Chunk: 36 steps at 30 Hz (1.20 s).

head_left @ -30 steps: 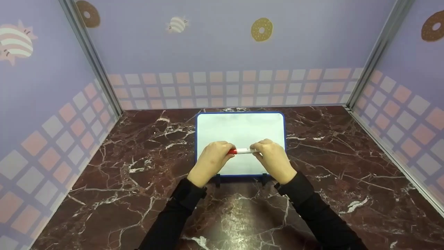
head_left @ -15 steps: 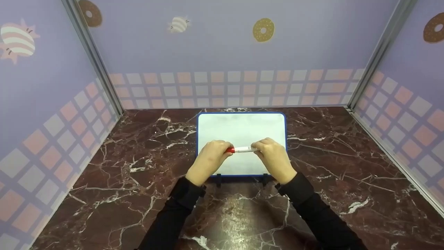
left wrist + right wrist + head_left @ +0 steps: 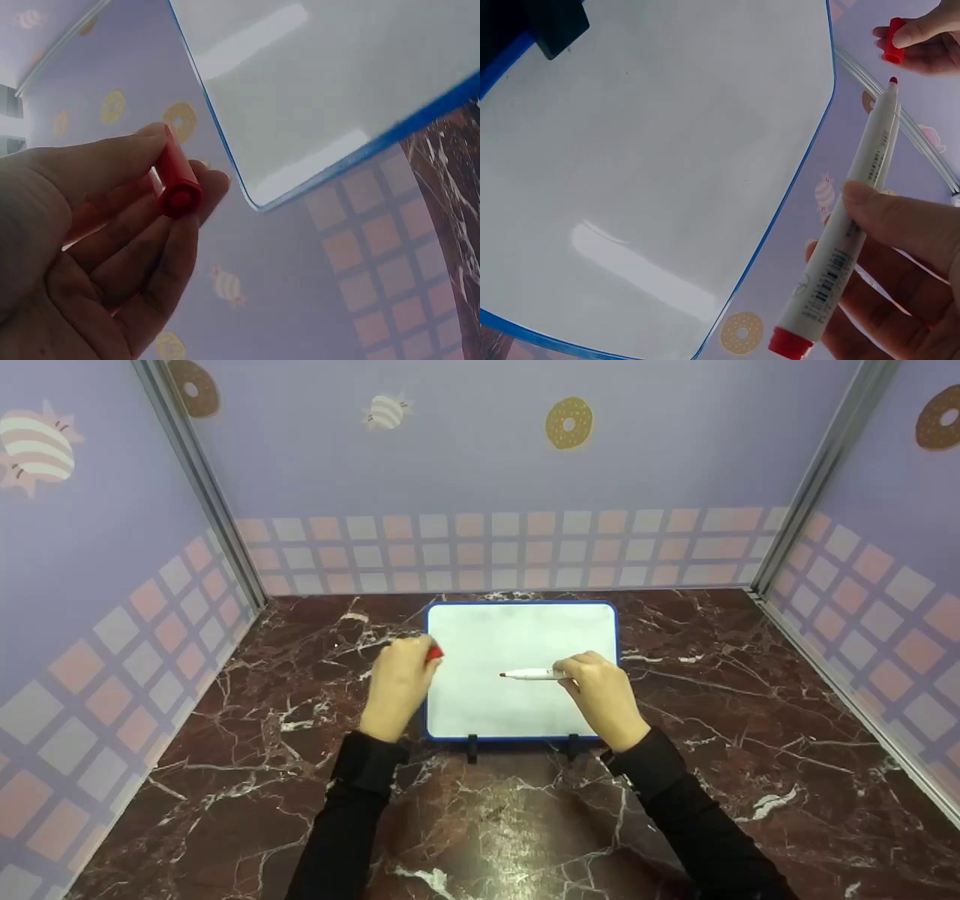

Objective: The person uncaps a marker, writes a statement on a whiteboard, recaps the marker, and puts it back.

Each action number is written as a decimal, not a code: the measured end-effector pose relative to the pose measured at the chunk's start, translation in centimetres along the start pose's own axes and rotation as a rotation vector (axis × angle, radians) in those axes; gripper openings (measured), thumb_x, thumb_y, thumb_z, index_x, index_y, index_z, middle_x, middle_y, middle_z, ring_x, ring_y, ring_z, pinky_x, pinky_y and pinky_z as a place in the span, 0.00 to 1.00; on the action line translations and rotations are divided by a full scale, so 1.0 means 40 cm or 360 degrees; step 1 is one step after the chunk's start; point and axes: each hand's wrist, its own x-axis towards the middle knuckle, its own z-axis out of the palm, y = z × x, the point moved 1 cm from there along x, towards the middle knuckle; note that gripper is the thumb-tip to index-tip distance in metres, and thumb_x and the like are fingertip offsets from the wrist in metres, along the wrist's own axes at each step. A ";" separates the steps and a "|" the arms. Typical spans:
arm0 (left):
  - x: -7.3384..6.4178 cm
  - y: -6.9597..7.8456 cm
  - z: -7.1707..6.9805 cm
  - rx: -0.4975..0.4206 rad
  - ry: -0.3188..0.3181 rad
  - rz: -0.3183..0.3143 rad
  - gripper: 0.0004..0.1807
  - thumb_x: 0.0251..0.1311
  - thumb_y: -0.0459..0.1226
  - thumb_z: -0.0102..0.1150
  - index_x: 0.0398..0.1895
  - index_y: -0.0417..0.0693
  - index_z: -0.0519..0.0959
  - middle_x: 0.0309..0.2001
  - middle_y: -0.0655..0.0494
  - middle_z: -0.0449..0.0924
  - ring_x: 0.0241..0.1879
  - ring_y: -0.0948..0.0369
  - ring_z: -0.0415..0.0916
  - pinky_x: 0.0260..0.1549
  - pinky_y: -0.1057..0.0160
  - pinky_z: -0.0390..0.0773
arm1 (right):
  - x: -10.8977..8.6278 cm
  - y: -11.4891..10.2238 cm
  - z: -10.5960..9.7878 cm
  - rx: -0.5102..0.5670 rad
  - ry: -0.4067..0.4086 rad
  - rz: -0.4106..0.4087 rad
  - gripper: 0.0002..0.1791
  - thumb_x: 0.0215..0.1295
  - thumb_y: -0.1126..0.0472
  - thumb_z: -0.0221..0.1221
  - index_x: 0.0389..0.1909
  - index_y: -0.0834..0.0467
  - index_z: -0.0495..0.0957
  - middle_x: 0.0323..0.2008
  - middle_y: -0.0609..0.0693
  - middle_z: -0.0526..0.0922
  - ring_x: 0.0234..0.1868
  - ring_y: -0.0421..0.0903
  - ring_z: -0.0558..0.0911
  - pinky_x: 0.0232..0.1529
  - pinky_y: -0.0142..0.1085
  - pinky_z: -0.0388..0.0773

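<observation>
Holding a red cap (image 3: 177, 180) between thumb and fingers, the left hand (image 3: 397, 686) is by the left edge of the whiteboard (image 3: 480, 705) as the head view shows it, well apart from the right hand (image 3: 606, 694), whose thumb and fingers grasp the barrel of a white marker (image 3: 847, 225). Uncapped, the marker lies crosswise in the head view against the board's white face, its dark red nib (image 3: 502, 675) pointing towards the left hand; its red rear end (image 3: 790, 343) shows past the fingers in the right wrist view. The blue-rimmed whiteboard has two black feet (image 3: 472, 748) along its near edge, on a dark red desk (image 3: 300, 802) veined with white. Black sleeves (image 3: 341, 817) cover both forearms, and lilac walls (image 3: 480, 472) printed with doughnuts, sweets and pink and white squares surround the desk's far and side edges
</observation>
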 end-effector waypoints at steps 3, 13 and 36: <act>-0.003 -0.038 -0.006 0.0152 0.0003 -0.0164 0.07 0.56 0.33 0.69 0.30 0.37 0.81 0.31 0.39 0.86 0.32 0.39 0.84 0.28 0.45 0.84 | 0.000 0.001 0.001 -0.0001 0.0001 0.0004 0.08 0.52 0.69 0.71 0.34 0.60 0.86 0.32 0.54 0.87 0.36 0.51 0.85 0.35 0.44 0.85; -0.010 -0.131 0.059 0.0312 -0.0375 -0.0493 0.03 0.52 0.25 0.63 0.30 0.34 0.81 0.36 0.34 0.85 0.39 0.37 0.84 0.33 0.40 0.84 | -0.002 0.005 0.005 0.0011 -0.0008 0.0039 0.09 0.50 0.70 0.71 0.34 0.61 0.85 0.32 0.54 0.87 0.35 0.52 0.85 0.35 0.46 0.85; -0.031 -0.226 0.126 0.0399 -0.0766 -0.0866 0.24 0.41 0.29 0.78 0.46 0.34 0.83 0.48 0.34 0.84 0.45 0.39 0.83 0.38 0.43 0.86 | -0.005 0.002 0.012 0.0002 -0.0078 0.0020 0.09 0.51 0.70 0.71 0.34 0.61 0.86 0.31 0.54 0.87 0.34 0.50 0.85 0.34 0.43 0.84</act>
